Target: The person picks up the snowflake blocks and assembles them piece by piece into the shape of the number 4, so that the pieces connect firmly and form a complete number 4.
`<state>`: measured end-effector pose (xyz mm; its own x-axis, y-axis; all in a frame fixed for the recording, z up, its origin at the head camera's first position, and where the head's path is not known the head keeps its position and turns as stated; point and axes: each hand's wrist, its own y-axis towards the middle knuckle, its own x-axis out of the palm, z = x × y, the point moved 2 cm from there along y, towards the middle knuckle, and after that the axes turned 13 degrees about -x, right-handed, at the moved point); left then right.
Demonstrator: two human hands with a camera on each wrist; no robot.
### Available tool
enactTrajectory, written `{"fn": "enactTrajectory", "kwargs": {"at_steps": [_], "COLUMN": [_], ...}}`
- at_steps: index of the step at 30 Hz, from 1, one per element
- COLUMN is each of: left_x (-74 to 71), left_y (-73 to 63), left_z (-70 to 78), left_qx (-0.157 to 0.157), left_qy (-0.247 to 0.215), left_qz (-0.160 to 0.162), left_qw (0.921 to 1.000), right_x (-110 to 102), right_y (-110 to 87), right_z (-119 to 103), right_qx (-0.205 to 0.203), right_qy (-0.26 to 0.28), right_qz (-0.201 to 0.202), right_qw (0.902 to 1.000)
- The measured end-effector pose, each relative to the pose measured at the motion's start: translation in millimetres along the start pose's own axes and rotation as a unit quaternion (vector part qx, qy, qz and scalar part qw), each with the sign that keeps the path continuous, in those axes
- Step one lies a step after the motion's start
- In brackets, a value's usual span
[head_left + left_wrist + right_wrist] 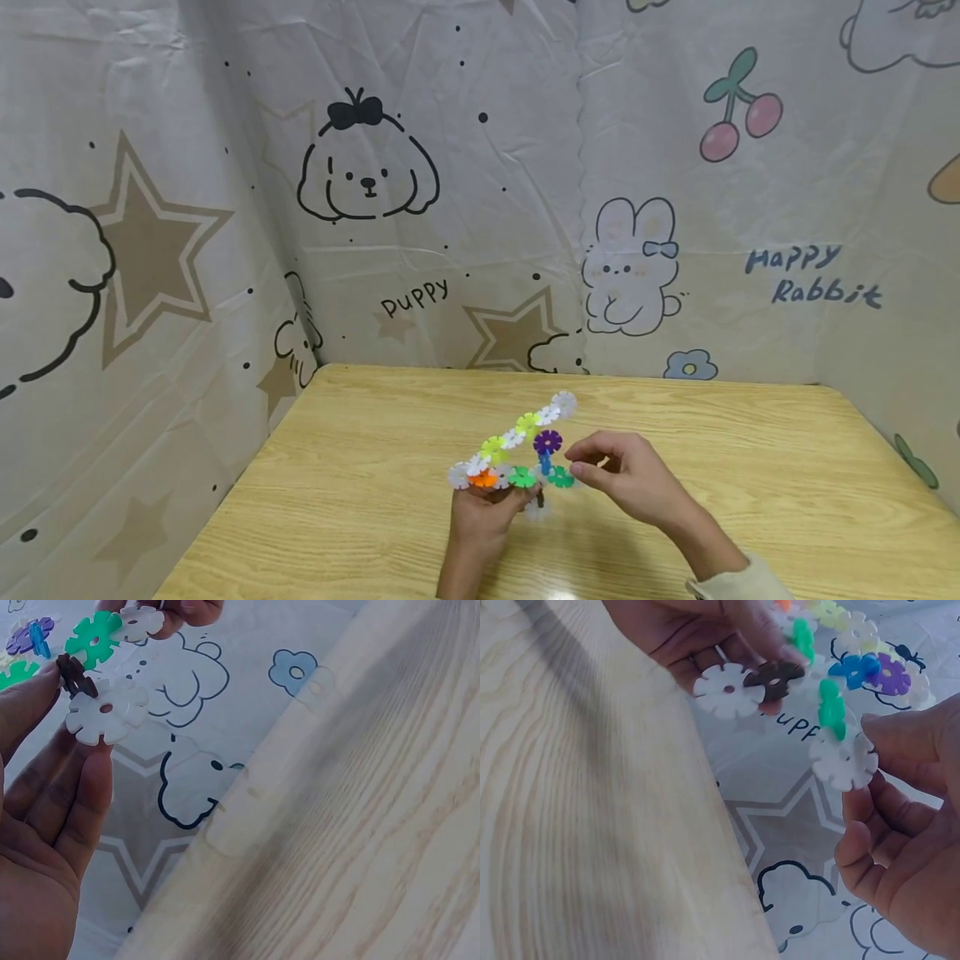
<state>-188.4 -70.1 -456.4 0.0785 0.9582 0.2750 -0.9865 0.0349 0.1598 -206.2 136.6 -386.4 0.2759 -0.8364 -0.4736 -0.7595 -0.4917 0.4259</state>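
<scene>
My left hand (480,525) grips a chain of notched plastic snowflake discs from below, lifted over the table. The lower row includes an orange disc (483,478) and a green disc (522,477); a slanting row of white and yellow discs (527,425) rises above it. A blue disc (853,671) links a purple disc (547,442) to the lower row. By the left fingertips, a brown disc (777,679) joins a white disc (112,712). At the chain's right end, my right hand (633,479) pinches a white disc (844,763), attached to another green disc (830,709).
A wood-grain table (315,517) lies beneath both hands. Printed cloth (480,208) with cartoon animals, stars and cherries hangs behind the table and along its sides.
</scene>
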Motion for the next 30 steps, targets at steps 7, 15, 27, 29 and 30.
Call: {"fn": "enactTrajectory", "kwargs": {"at_steps": [7, 15, 27, 29, 30], "left_x": [1.6, 3.9, -3.5, -6.6, -8.2], "left_y": [0.1, 2.3, 1.5, 1.6, 1.4], "left_z": [4.1, 3.6, 12.2, 12.3, 12.7], "left_qx": [-0.006, 0.010, -0.023, -0.018, -0.012], "left_qy": [-0.012, -0.033, 0.047, 0.055, 0.059], "left_qz": [-0.005, -0.041, -0.015, -0.016, -0.017], "left_qw": [0.9999, 0.9986, 0.9985, 0.9982, 0.9980], "right_x": [0.3, 1.6, -2.3, -4.3, -5.6], "right_y": [-5.0, -10.3, -17.9, -19.1, -19.7], "right_z": [6.3, 11.4, 17.0, 17.7, 18.0], "right_qx": [0.012, 0.012, -0.011, -0.006, -0.004], "right_qy": [0.018, 0.002, -0.006, -0.006, -0.007], "right_qz": [-0.009, 0.013, 0.093, 0.101, 0.104], "right_qw": [0.9997, 0.9998, 0.9956, 0.9948, 0.9946]}}
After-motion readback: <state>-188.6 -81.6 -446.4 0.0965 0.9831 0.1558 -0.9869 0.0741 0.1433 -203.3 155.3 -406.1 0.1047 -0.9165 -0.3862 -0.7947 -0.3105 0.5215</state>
